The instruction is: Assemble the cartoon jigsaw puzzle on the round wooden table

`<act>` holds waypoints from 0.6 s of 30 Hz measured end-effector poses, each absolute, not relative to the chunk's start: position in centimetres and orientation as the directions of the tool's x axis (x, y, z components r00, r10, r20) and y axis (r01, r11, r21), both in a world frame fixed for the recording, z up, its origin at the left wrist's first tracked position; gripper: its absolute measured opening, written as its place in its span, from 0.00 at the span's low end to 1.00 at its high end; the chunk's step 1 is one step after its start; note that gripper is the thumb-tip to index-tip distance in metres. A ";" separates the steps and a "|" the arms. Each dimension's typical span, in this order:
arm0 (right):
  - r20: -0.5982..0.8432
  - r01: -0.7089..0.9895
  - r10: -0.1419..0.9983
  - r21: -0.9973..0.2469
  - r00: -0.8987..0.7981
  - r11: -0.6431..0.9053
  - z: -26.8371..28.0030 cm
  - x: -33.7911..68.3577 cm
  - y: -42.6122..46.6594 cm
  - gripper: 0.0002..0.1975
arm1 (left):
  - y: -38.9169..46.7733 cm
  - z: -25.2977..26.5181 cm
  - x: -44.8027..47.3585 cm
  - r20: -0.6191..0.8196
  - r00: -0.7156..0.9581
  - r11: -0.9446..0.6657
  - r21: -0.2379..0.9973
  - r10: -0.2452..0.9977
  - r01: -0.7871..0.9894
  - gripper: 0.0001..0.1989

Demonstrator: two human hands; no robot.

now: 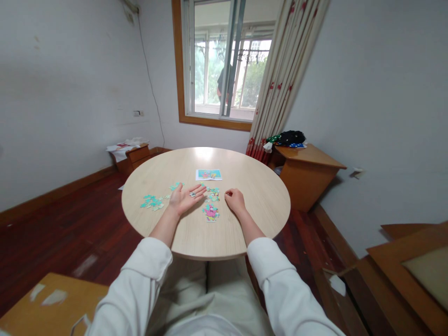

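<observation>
Palm up over the round table (266,186), my left hand (184,199) is open, fingers stretched out. A small jigsaw piece (192,194) lies on its fingers. My right hand (235,200) is closed in a pinch above the tabletop; what its fingertips hold, if anything, is too small to make out. Between the hands is a partly joined jigsaw section with a pink figure (211,212). Several loose pieces (213,193) lie just beyond it. More teal pieces (151,201) are scattered left of my left hand, and a few (176,185) lie behind it.
A picture sheet (209,175) lies farther back on the table. At the right stands a wooden desk (308,158) with dark cloth on it; a low cabinet (138,153) is at the left. A person (224,84) shows beyond the window. A wooden board (52,303) is at lower left.
</observation>
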State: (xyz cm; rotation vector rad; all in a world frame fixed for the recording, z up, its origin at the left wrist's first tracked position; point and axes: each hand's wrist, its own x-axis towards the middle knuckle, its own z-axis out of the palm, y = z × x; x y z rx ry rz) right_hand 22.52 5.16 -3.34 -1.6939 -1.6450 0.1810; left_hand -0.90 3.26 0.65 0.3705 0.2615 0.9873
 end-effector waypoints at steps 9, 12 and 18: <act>0.382 0.798 0.909 -0.594 0.167 0.104 -3.1 22.5 4.9 0.09 | 3.5 0.3 -1.2 -0.005 0.654 0.592 0.431 0.756 -0.681 0.37; 0.383 0.795 0.908 -0.597 0.169 0.104 -3.1 22.4 4.9 0.09 | 3.3 0.5 -1.1 -0.044 0.639 0.585 0.453 0.768 -0.672 0.36; 0.386 0.799 0.908 -0.591 0.162 0.109 -3.1 22.5 5.0 0.09 | 2.6 1.3 -0.6 -0.129 0.577 0.554 0.506 0.807 -0.661 0.31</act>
